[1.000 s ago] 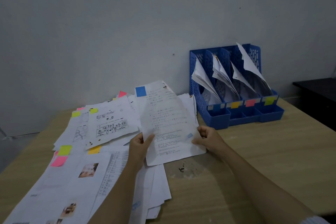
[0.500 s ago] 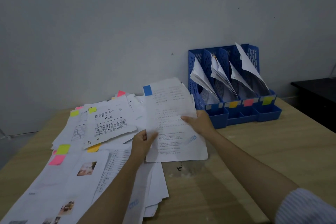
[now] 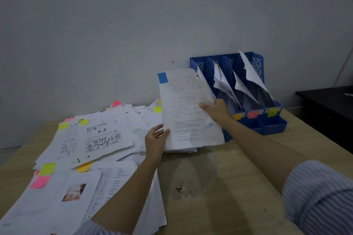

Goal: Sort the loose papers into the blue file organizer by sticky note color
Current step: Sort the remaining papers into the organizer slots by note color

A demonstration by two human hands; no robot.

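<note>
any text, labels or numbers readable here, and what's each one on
None can be read.
Held sheet with blue sticky note: printed lines and a blue stamp, too blurred.
Cartoon worksheet in the pile: heading and captions too small.
Table sheet near the left forearm: rows blurred.
Colour tabs on the blue file organizer: no writing visible.

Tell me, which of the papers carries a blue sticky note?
The sheet held up by both hands, left hand and right hand; its blue note sits at the top left corner. The visible notes on the table's papers are yellow, green, pink.
</note>
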